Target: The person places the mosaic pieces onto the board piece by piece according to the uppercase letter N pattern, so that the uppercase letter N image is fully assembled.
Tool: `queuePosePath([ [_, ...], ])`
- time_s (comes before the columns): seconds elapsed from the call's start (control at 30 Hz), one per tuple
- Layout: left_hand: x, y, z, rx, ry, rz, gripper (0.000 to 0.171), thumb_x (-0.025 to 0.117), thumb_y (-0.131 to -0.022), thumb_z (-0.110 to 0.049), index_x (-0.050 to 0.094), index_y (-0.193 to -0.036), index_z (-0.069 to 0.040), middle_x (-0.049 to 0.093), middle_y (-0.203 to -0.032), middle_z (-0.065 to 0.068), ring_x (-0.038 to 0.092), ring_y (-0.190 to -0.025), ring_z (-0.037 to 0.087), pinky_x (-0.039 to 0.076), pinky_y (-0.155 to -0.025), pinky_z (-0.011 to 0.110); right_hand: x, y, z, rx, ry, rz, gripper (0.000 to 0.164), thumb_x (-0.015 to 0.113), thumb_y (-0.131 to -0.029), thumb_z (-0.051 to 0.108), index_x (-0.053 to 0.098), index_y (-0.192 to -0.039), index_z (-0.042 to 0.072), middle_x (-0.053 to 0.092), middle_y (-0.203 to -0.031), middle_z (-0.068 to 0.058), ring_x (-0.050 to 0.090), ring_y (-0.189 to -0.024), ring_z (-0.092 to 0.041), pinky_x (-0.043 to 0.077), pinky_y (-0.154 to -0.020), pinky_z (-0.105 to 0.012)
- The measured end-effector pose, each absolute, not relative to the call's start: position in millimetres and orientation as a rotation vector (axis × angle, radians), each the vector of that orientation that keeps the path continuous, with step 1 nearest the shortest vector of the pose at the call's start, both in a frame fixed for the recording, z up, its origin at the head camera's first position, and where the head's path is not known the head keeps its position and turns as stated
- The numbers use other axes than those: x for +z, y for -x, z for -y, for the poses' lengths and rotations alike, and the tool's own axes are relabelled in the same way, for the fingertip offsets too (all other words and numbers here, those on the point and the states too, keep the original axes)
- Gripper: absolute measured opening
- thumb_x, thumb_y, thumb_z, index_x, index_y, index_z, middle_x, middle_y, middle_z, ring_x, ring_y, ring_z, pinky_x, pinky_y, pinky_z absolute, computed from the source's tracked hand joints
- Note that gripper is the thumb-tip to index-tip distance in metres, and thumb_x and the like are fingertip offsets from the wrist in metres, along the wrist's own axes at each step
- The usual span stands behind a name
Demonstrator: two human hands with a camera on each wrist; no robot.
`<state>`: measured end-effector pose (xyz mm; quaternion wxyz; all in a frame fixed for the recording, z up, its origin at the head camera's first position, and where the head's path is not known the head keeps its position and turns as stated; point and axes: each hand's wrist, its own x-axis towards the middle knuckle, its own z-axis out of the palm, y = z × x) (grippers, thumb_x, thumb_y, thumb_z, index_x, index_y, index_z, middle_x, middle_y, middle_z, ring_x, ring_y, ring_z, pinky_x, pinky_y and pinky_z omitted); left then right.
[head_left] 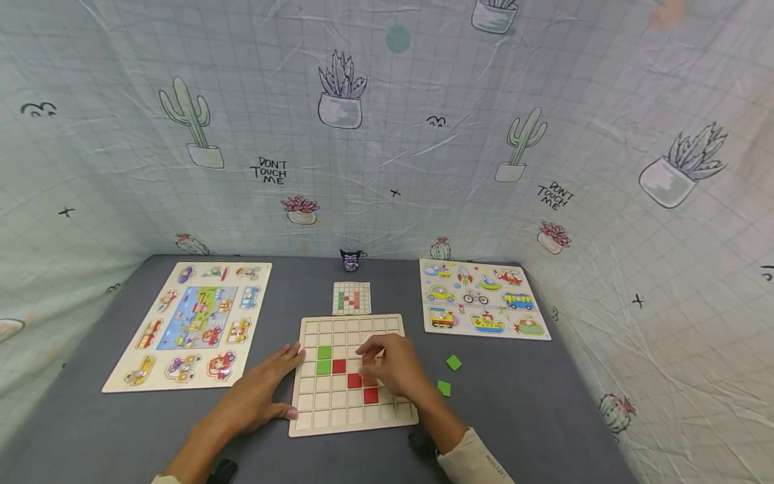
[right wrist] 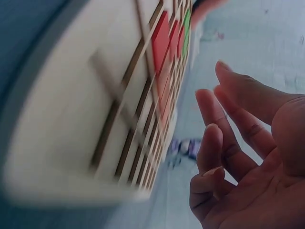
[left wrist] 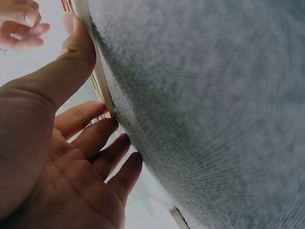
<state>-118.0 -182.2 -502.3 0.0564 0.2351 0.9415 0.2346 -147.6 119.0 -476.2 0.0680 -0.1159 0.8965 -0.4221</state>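
Note:
A wooden grid board (head_left: 329, 420) lies on the table, with two green tiles (head_left: 324, 359) and several red tiles (head_left: 371, 396) in its squares. My left hand (head_left: 260, 390) rests along the board's left edge; in the left wrist view its thumb and fingertips touch that edge. Above the right half of the board hovers my right hand (head_left: 396, 366), partly covering reddish squares. In the right wrist view its fingers (right wrist: 209, 143) are loosely bent and apart from the thumb, with nothing seen between them. Two loose green tiles (head_left: 453, 363) lie right of the board.
Behind the board is a small pattern card (head_left: 351, 298) with green and red squares. A dark figurine (head_left: 349, 261) stands at the table's back edge. Picture puzzle boards lie at the left (head_left: 248, 336) and the right (head_left: 486, 299). A printed cloth (head_left: 387, 148) hangs behind the table.

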Motion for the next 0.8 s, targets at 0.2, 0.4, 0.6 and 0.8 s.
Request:
queuePosePath([
  [0.2, -503.2, 119.2, 182.4, 0.713, -0.701, -2.855, 0.107, 0.095, -0.071, -0.041, 0.048, -0.160, -0.007, 0.039, -0.171, 0.013, 0.037, -0.158, 0.043, 0.042, -0.118, 0.063, -483.0, 137.9, -162.3, -1.226, 0.307, -2.786, 0.028, 0.091, -0.082, 0.007, 0.081, -0.107, 0.014, 0.078, -0.095, -0.002, 0.056, -0.074, -0.010, 0.046, -0.065, -0.023],
  [0.4, -503.0, 119.2, 181.8, 0.712, -0.703, -2.857, 0.107, 0.095, -0.070, -0.042, 0.049, -0.159, -0.007, 0.041, -0.170, 0.014, 0.038, -0.157, 0.044, 0.043, -0.116, 0.064, -490.5, 125.1, -201.8, -1.154, 0.181, -2.913, 0.031, 0.095, -0.076, 0.007, 0.081, -0.102, 0.018, 0.077, -0.093, 0.003, 0.056, -0.073, -0.009, 0.045, -0.066, -0.022],
  [0.6, -501.9, 118.9, 182.1, 0.706, -0.707, -2.869, 0.105, 0.096, -0.071, -0.040, 0.049, -0.159, -0.006, 0.041, -0.170, 0.014, 0.039, -0.157, 0.043, 0.043, -0.116, 0.063, -492.9, 113.8, -228.5, -1.093, 0.066, -2.955, 0.033, 0.098, -0.071, 0.008, 0.081, -0.097, 0.018, 0.077, -0.093, 0.004, 0.056, -0.073, -0.010, 0.045, -0.066, -0.025],
  [0.8, -501.6, 118.5, 182.3, 0.708, -0.715, -2.874, 0.105, 0.096, -0.070, -0.040, 0.050, -0.159, -0.006, 0.041, -0.170, 0.014, 0.039, -0.157, 0.043, 0.043, -0.116, 0.062, -491.9, 108.2, -240.0, -0.911, 0.018, -2.995, 0.032, 0.100, -0.068, 0.012, 0.081, -0.092, 0.019, 0.074, -0.088, 0.007, 0.067, -0.084, -0.012, 0.053, -0.080, -0.037],
])
